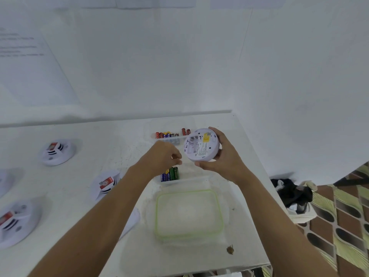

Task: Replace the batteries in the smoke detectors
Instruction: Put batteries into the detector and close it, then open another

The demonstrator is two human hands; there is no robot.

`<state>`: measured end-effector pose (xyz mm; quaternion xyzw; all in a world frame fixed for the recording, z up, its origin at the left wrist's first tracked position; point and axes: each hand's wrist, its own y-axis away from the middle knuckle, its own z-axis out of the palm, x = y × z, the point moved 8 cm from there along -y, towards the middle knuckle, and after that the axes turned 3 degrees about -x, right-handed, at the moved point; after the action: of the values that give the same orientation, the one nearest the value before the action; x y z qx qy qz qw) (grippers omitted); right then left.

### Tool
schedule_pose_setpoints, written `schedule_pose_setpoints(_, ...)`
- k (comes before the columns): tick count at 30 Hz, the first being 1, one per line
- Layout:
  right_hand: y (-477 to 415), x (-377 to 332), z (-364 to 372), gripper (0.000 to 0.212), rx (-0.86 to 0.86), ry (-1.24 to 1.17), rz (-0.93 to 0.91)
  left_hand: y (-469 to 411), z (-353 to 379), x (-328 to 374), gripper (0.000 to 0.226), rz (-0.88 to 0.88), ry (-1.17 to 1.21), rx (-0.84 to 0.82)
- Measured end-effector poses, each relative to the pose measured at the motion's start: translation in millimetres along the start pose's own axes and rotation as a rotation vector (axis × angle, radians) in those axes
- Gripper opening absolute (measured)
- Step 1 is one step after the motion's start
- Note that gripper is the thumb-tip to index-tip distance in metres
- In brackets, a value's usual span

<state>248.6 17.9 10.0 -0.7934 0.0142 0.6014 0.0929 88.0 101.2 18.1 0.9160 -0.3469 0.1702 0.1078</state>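
One smoke detector [200, 145] is gripped by its rim in the right hand [223, 156] above the counter [99, 148], open battery bay [191, 145] turned upward, likely for loading. Left hand [161, 156] hovers beside it over the batteries [170, 173], fingers curled; whether they pinch one, I cannot tell.

The white table [83, 134] fills the lower left and centre of the frame. Four round white plastic smoke detectors with red labels lie on its left part [58, 151] [106, 183] [16, 222], the fourth cut off by the left edge [3, 181]. At centre a narrow clear plastic tray of batteries [169, 137] lies farthest. A second clear tray of batteries [173, 179] lies nearer, just beside a clear rectangular plastic lid or box with a pale green rim [187, 191]. A small brown speck [230, 250] sits at lower right.
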Motion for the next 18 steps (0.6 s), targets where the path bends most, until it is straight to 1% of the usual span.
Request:
schedule_pose_setpoints(6, -15, -2, 9, 0.095, -0.002, -0.009, -0.013, -11, -41, -14, 0.019, 0.009, 0.117, 0.218)
schedule_pose_setpoints(8, -21, -3, 9, 0.093, 0.016, -0.010, -0.025, -20, -48, -22, 0.023, 0.000, 0.124, 0.254)
schedule_pose_setpoints(11, -28, 0, 6, 0.092, 0.044, -0.019, -0.025, -40, -50, -36, 0.026, -0.041, 0.144, 0.237)
schedule_pose_setpoints(14, -33, 4, 3, 0.096, 0.064, -0.029, -0.018, -63, -43, -46, 0.026, -0.057, 0.091, 0.177)
schedule_pose_setpoints(18, -40, 8, -2, 0.090, 0.089, -0.033, -0.018, -92, -34, -52, 0.026, -0.095, 0.050, 0.084)
